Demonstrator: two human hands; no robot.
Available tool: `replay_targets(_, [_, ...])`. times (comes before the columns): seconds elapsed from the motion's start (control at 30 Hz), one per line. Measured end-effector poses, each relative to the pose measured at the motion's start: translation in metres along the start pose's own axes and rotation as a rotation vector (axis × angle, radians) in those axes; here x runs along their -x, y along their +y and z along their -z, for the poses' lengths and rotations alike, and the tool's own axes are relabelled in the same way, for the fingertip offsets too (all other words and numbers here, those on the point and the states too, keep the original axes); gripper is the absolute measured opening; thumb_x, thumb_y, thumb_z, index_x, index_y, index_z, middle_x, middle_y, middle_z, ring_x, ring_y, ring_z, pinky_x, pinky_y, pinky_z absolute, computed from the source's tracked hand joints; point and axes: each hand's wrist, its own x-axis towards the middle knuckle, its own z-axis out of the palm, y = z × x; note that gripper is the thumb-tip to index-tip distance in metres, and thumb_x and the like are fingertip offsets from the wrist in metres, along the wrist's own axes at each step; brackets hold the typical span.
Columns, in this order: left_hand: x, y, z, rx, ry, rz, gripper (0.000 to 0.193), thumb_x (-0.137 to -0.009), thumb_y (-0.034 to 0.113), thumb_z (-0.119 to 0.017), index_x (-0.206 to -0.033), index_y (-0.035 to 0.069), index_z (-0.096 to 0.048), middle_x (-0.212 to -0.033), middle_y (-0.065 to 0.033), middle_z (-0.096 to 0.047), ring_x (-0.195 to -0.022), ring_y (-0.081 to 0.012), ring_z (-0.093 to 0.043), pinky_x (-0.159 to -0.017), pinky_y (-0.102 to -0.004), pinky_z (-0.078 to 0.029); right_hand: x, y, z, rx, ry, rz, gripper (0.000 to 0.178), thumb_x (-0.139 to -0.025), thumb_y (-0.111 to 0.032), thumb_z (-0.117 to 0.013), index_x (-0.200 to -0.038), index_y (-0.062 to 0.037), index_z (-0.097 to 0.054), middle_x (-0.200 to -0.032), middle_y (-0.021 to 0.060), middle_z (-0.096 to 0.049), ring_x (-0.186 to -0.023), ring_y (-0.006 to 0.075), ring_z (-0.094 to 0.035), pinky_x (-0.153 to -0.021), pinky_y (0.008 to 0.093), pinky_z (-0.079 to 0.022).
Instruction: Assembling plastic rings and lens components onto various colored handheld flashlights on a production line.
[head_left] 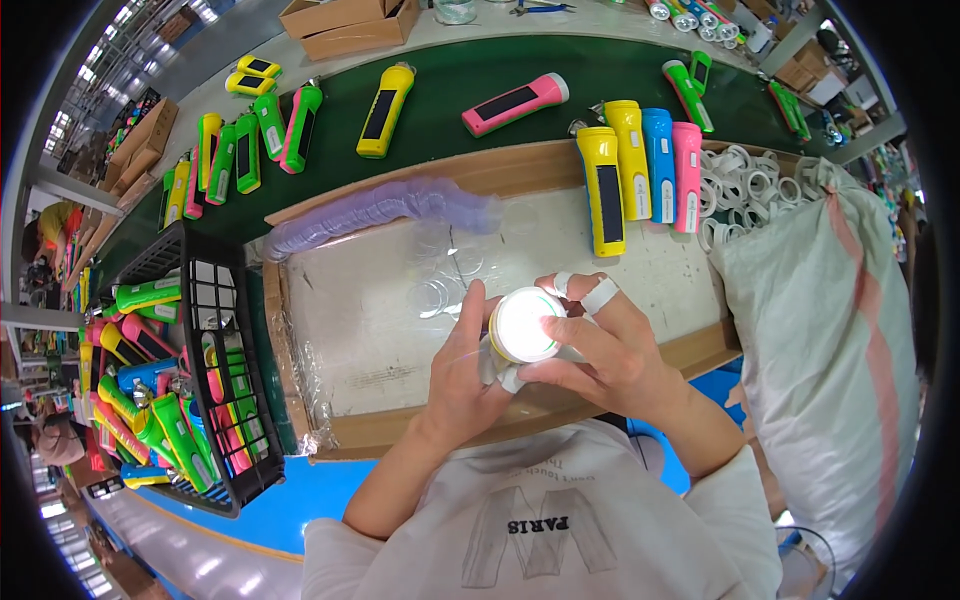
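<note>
A flashlight (pixel 518 335) is held with its round head turned up toward me, and its face glows bright white. A bit of yellow shows at its left side; the rest of its body is hidden below the head. My left hand (pixel 460 365) is closed around it from the left. From the right, my right hand (pixel 612 345) grips the head's rim, its thumb or a finger lying over the lit face. White tape wraps some right-hand fingers. Just beyond, a yellow flashlight (pixel 603 190) stands beside another yellow one, a blue one (pixel 658 165) and a pink one (pixel 687 178).
A cardboard-edged tray (pixel 370 345) lies before me, with a row of clear purple discs (pixel 370 215) at its far left. White rings (pixel 750 190) and a big white sack (pixel 820 350) are right. A black crate (pixel 235 370) of flashlights stands left; more lie on the green belt (pixel 440 120).
</note>
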Motion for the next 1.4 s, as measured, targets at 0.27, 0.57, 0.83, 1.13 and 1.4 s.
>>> replay_targets(0.27, [0.004, 0.014, 0.006, -0.445, -0.046, -0.296, 0.036, -0.071, 0.011, -0.072, -0.105, 0.017, -0.062, -0.11, -0.0203, -0.065, -0.085, -0.0287, -0.069, -0.062, -0.0313, -0.056, 0.012, -0.01, 0.007, -0.01, -0.039, -0.014, 0.037, -0.069, -0.024, -0.082, -0.089, -0.0003, -0.061, -0.1, 0.0186, -0.055, -0.084, 0.032, -0.058, -0.067, 0.0378, -0.052])
replay_targets(0.57, [0.012, 0.026, -0.003, -0.459, -0.016, -0.298, 0.027, -0.076, 0.019, -0.072, -0.102, 0.023, -0.066, -0.112, -0.0182, -0.063, -0.089, -0.0288, -0.068, -0.07, -0.0332, -0.058, 0.003, -0.042, 0.035, 0.15, -0.336, -0.179, 0.063, -0.069, -0.022, -0.084, -0.122, -0.0023, -0.057, -0.104, 0.0194, -0.056, -0.08, 0.032, -0.059, -0.062, 0.0348, -0.052])
replay_targets(0.83, [0.017, 0.028, -0.009, -0.368, 0.052, -0.331, 0.017, -0.073, 0.024, -0.072, -0.088, 0.021, -0.065, -0.106, -0.0218, -0.062, -0.09, -0.0323, -0.067, -0.078, -0.0351, -0.057, -0.022, -0.041, 0.047, 0.243, -0.752, 0.131, 0.062, -0.07, -0.015, -0.081, -0.127, -0.0082, -0.058, -0.105, 0.0188, -0.057, -0.091, 0.0325, -0.062, -0.073, 0.0376, -0.054])
replay_targets(1.13, [0.017, 0.027, -0.006, -0.321, 0.046, -0.325, 0.016, -0.077, 0.021, -0.069, -0.092, 0.022, -0.065, -0.105, -0.0228, -0.063, -0.092, -0.0324, -0.068, -0.076, -0.0342, -0.057, -0.032, -0.043, 0.049, 0.396, -0.752, 0.158, 0.073, -0.07, -0.038, -0.081, -0.128, -0.0031, -0.055, -0.106, 0.0108, -0.061, -0.082, 0.0243, -0.06, -0.061, 0.0337, -0.05])
replay_targets(1.4, [0.01, 0.026, -0.008, -0.336, 0.086, -0.382, 0.027, -0.068, 0.012, -0.073, -0.093, 0.02, -0.066, -0.103, -0.0224, -0.065, -0.085, -0.0297, -0.068, -0.066, -0.0319, -0.057, -0.028, -0.049, 0.049, 0.429, -0.718, -0.036, 0.065, -0.075, -0.03, -0.077, -0.129, -0.0036, -0.053, -0.105, 0.0183, -0.06, -0.082, 0.0251, -0.066, -0.057, 0.0304, -0.053])
